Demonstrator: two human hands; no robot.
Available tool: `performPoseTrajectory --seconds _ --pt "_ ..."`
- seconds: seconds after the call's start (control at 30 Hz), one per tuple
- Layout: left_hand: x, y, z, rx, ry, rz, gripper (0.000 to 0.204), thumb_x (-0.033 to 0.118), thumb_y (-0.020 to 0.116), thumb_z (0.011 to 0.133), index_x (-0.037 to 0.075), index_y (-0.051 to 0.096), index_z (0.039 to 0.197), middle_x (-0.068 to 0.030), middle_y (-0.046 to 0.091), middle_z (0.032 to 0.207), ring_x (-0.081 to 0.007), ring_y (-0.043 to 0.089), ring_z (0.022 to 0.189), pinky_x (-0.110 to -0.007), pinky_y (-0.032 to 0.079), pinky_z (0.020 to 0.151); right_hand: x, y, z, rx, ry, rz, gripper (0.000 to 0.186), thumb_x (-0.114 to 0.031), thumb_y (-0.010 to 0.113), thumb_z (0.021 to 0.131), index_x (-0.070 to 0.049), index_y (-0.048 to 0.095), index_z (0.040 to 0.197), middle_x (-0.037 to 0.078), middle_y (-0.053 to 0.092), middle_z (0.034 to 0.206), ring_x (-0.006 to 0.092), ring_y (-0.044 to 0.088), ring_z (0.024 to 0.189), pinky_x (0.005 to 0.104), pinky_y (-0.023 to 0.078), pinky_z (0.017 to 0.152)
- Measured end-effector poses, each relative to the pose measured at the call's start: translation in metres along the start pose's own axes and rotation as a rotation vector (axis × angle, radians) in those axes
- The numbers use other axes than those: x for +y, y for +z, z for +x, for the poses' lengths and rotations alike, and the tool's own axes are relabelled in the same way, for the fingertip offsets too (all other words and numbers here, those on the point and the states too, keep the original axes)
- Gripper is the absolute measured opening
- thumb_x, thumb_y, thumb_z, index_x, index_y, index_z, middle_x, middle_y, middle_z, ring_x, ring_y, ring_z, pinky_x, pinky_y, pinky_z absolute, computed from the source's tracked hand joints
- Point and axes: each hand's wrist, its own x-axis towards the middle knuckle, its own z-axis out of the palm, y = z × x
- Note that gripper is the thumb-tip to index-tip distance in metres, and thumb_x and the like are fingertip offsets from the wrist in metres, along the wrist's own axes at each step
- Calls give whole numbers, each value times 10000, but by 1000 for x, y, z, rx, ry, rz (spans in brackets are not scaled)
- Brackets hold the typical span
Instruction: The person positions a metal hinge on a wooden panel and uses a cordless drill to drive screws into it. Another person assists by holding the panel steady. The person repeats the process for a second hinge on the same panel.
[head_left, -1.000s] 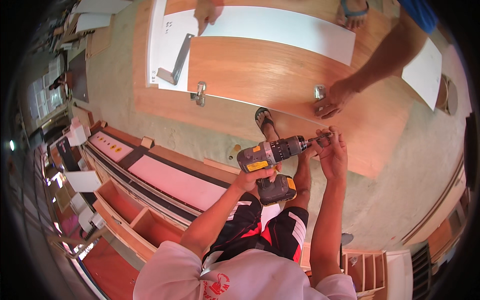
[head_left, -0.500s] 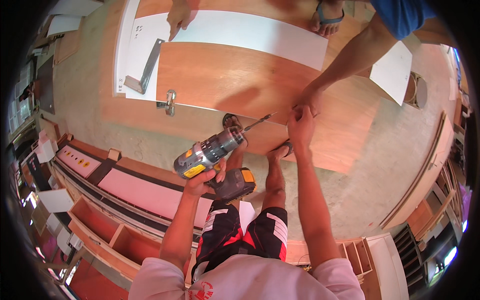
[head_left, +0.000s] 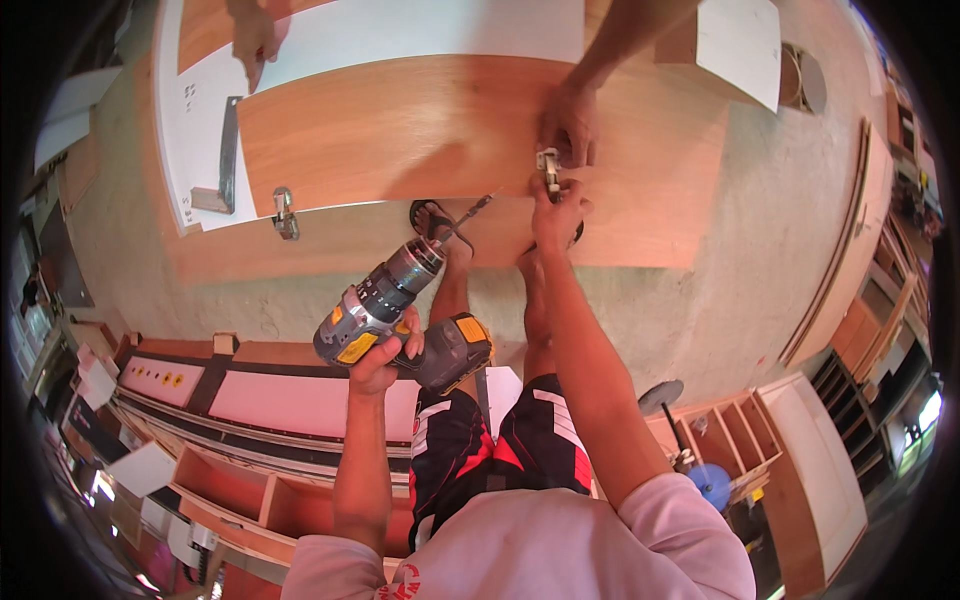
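Note:
My left hand (head_left: 376,366) is wrapped round the grip of a grey and yellow cordless drill (head_left: 372,300), its long bit (head_left: 468,217) angled up toward the far right. In the fingers of my right hand (head_left: 560,215) is a metal cabinet hinge (head_left: 549,170), held over the wooden panel (head_left: 400,125). A co-worker's hand (head_left: 570,125) is right beside the hinge; whether it touches it I cannot tell. A second cabinet hinge (head_left: 286,213) sits at the panel's near edge, to the left.
At the left end of the panel lies a try square (head_left: 229,160) on a white board (head_left: 195,110). The co-worker's other hand (head_left: 257,45) rests near it. Wooden drawer boxes (head_left: 225,500) stand at lower left, a fan with blue blades (head_left: 708,487) at lower right.
My view has shifted, so the panel sits higher and further left. The hinge now shows in my right fingers, where my hand and the co-worker's were together. My left hand keeps the drill.

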Motion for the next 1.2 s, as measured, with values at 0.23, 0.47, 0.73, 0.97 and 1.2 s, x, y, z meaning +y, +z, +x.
performPoseTrajectory --seconds 0.23,0.47,0.73,0.97,1.2 --pt "2 18 6 2 6 98 704 317 776 856 -29 468 1386 -80 567 1033 -145 573 707 -327 476 694 14 4 -15 -75 93 227 587 -398 899 846 -8 538 1096 58 631 793 177 624 719 332 520 706" --pt "-1 35 13 -42 -45 140 767 312 785 869 -41 416 1441 -88 573 1037 -141 569 711 -329 481 698 16 -10 -22 -212 402 907 513 -338 821 954 -44 447 1148 61 610 988 118 625 861 305 567 765" --pt "0 55 15 -19 -12 198 668 304 786 866 -58 502 1350 -97 582 1041 -143 573 723 -335 486 709 2 -16 -34 -345 592 1021 616 -294 828 941 17 433 1297 118 584 1172 189 652 1026 365 649 827" --pt "0 59 19 -53 -39 227 648 303 775 873 -60 506 1337 -101 577 1046 -152 580 732 -349 490 720 -9 -16 -34 -326 568 974 394 -294 801 953 32 647 1111 55 621 984 155 677 886 311 642 789" --pt "-3 58 18 -52 -45 251 694 304 773 877 -68 466 1376 -104 572 1049 -152 581 730 -345 490 714 -21 -26 -31 -347 601 877 415 -328 814 931 21 659 1093 68 633 968 199 734 854 322 645 734"
